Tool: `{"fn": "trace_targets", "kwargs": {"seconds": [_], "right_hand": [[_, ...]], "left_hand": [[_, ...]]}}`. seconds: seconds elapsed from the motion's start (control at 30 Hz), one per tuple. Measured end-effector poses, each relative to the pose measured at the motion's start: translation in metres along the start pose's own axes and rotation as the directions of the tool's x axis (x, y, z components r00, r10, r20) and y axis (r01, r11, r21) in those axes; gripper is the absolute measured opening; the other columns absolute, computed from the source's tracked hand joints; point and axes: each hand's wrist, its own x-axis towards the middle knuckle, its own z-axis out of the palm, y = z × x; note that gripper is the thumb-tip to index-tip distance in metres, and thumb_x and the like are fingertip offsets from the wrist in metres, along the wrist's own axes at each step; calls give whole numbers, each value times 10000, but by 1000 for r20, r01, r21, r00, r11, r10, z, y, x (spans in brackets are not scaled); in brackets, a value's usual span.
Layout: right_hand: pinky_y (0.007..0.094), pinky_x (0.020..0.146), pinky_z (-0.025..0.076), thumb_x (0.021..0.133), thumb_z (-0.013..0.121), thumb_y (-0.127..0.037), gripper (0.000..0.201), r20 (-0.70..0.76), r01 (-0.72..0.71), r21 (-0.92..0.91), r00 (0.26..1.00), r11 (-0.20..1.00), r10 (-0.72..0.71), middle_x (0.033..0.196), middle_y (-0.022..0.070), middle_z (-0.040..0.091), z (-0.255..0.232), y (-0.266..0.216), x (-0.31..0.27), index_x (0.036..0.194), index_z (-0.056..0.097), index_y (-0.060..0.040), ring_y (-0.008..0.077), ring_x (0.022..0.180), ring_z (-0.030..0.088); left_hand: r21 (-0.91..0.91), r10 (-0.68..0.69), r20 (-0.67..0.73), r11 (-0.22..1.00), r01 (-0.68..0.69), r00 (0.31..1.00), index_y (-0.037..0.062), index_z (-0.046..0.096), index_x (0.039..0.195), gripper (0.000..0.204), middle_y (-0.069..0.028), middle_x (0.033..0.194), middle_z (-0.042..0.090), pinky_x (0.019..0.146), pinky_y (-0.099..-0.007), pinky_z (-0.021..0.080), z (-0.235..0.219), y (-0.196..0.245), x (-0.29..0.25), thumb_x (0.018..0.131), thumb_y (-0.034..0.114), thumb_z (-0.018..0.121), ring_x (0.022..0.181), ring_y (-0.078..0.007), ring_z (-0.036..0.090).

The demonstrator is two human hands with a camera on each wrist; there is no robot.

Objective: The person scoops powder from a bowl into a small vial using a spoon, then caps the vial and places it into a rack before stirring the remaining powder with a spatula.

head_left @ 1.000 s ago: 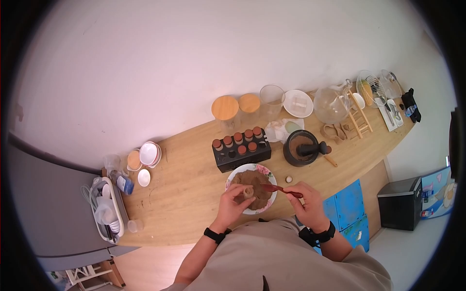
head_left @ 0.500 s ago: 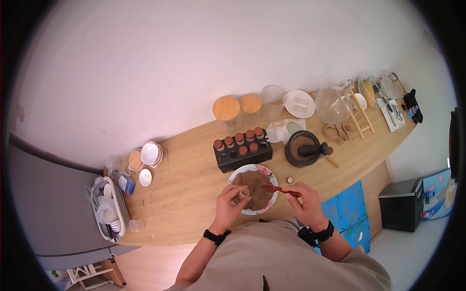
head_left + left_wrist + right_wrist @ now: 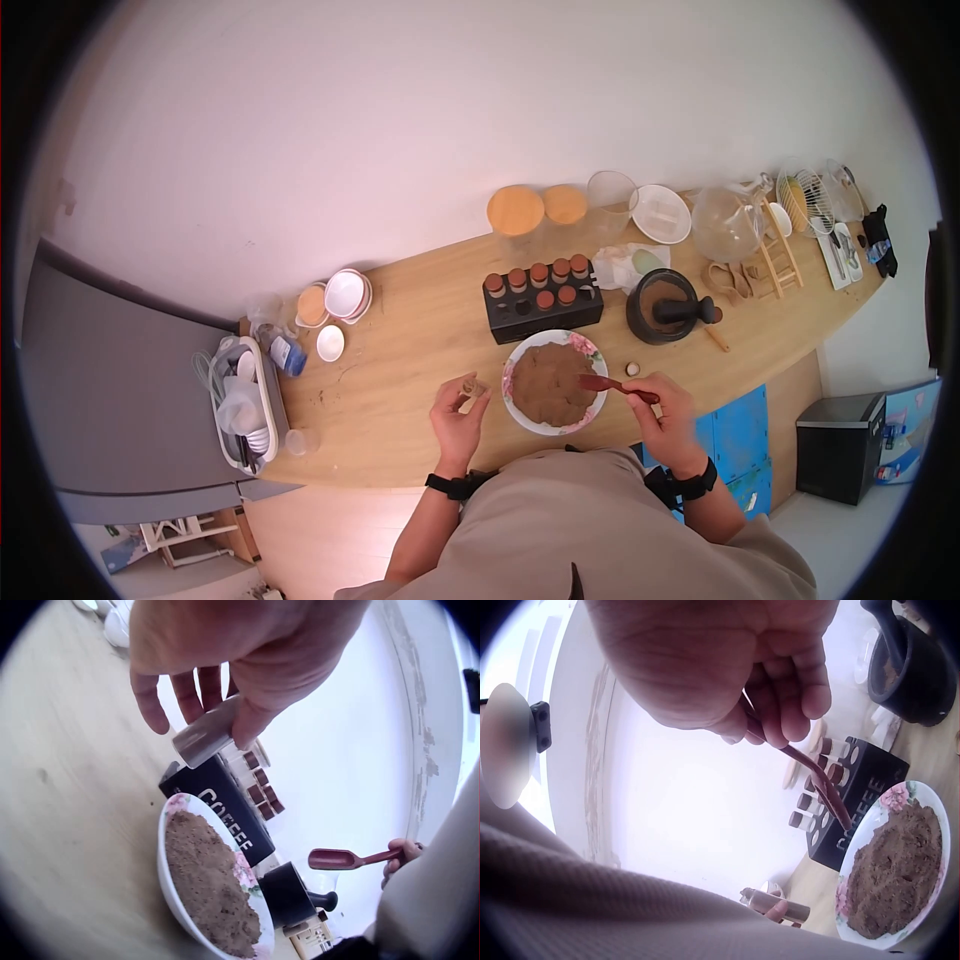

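My left hand pinches a small glass vial between thumb and fingers, just left of the floral-rimmed bowl. The vial looks brownish and is tilted in the left wrist view. Brown powder fills much of the bowl, its surface uneven. At the bowl's right side, my right hand grips the handle of a dark red scoop. In the head view, the scoop's end overlaps the bowl's right rim. The left wrist view shows the scoop's hollow without a visible heap of powder.
Behind the bowl stands a black rack holding several brown-topped vials. A dark mortar with pestle is to its right. A small round piece lies beside the bowl. White bowls and a dish basket are at the left.
My left hand has moved left with the vial, from over the bowl to beside it. The right hand keeps its hold on the scoop near the bowl's right rim. The head view has shifted.
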Motion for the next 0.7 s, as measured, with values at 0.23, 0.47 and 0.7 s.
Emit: {"fn": "trace_targets", "kwargs": {"seconds": [0.23,0.47,0.7], "right_hand": [[319,688,542,955,723,51,174,42,36,-91,999,995,-32,918,136,676,2,-11,3,1121,738,2,237,754,679],[329,687,545,949,727,53,178,60,38,-152,998,988,-29,911,136,674,6,-24,8,1119,738,2,247,753,680],[334,665,526,950,741,37,173,34,51,-187,998,981,-45,876,131,646,14,-27,14,1116,741,-12,254,723,652]], "left_hand": [[157,-118,-62,979,126,991,6,764,1191,303,-77,1207,730,814,-303,643,-7,-41,0,901,-2,854,1015,-156,731],[197,-77,-52,977,86,996,38,782,1191,332,-62,1171,744,694,-254,586,-4,-34,5,874,29,881,923,-117,711],[133,-50,-34,990,54,998,49,787,1177,325,-58,1161,747,695,-264,581,-7,-49,6,867,30,882,918,-118,707]]}}
